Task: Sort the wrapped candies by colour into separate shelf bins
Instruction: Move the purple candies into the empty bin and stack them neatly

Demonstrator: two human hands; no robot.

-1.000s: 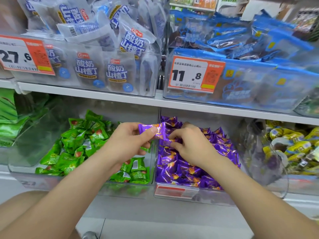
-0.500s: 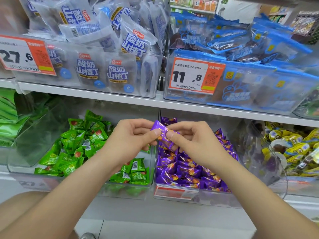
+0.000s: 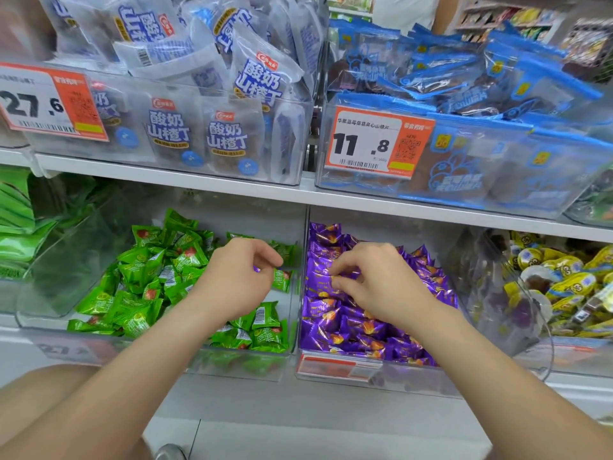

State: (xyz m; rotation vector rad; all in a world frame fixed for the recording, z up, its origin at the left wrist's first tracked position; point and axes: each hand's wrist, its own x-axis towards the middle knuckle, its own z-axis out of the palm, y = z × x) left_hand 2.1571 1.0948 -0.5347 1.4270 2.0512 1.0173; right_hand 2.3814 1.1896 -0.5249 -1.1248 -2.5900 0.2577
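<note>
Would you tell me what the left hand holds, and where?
A purple candy, pinched by the fingers; only a sliver shows, so which part cannot be told.

The left hand (image 3: 238, 280) is held over the clear bin (image 3: 53, 293) of green candies (image 3: 142, 277), a scrap of purple wrapper (image 3: 257, 269) gripped in its curled fingers. The right hand (image 3: 374, 280) is curled upon the purple candies (image 3: 348, 330) alongside.

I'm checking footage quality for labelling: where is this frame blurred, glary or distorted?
Head view: motion blur smears the upper bags; the shelf edge bows slightly from the wide-angle lens; the clear bin front carries hazy glare; the purple candies glint; the left hand and right hand look fairly sharp.
</note>
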